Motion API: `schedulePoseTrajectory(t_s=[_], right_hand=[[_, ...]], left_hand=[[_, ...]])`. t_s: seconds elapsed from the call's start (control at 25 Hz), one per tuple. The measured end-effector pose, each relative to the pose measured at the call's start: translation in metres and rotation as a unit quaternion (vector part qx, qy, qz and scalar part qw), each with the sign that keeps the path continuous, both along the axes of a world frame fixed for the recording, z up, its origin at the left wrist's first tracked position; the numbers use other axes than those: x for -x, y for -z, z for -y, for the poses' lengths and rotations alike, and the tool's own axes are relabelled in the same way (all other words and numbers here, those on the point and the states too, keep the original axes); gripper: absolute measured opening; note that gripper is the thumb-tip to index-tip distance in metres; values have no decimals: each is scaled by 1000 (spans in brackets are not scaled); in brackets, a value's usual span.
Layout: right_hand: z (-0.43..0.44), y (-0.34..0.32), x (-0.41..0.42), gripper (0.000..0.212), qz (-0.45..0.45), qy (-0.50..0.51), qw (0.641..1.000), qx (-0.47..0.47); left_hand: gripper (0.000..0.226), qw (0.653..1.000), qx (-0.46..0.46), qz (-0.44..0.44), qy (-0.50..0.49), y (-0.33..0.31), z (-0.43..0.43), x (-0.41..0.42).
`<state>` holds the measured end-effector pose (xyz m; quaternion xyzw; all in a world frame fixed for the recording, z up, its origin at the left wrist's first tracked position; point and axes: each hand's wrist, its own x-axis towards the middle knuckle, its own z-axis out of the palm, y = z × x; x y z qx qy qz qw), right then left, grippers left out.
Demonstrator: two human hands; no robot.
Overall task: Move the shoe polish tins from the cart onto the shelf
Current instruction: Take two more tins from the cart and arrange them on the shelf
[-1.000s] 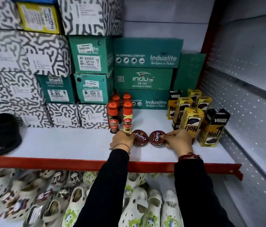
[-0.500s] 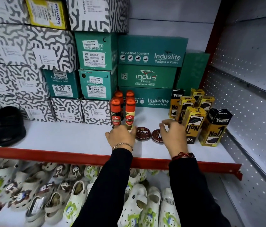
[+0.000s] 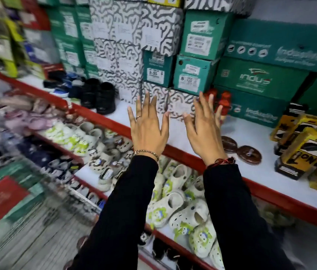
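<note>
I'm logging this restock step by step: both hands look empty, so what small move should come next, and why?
Probably swing both hands back toward the cart for more tins. The left hand and right hand are open and empty, and two polish tins already lie flat on the shelf, apart from the hands. The cart itself is blurred at lower left.

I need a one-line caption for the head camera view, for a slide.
Both hands, left and right, open and empty above the shelf, two brown shoe polish tins resting beside yellow boxes.

Shelving: white shelves [image 3: 173, 131] with red front edges
Stock: stacked green shoe boxes [image 3: 261, 78], patterned boxes [image 3: 118, 30], clogs [image 3: 173, 203] below
</note>
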<state>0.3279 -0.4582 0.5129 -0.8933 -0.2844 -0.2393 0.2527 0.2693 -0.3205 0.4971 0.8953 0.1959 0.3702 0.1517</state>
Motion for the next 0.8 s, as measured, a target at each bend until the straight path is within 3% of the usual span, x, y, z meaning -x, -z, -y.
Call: schedulePoseTrajectory(t_s=[0.24, 0.48, 0.64, 0.8], right_hand=[[-104, 34, 50, 61, -48, -170, 984, 3], [-204, 102, 115, 57, -133, -311, 938, 78], [-261, 167, 154, 55, -262, -378, 872, 166], [-304, 253, 175, 51, -364, -397, 800, 264]], left_hand=[[63, 987, 40, -34, -151, 32, -79, 91], [64, 946, 122, -110, -278, 97, -149, 191], [64, 902, 238, -135, -333, 165, -188, 245], [54, 829, 416, -122, -354, 244, -215, 273]])
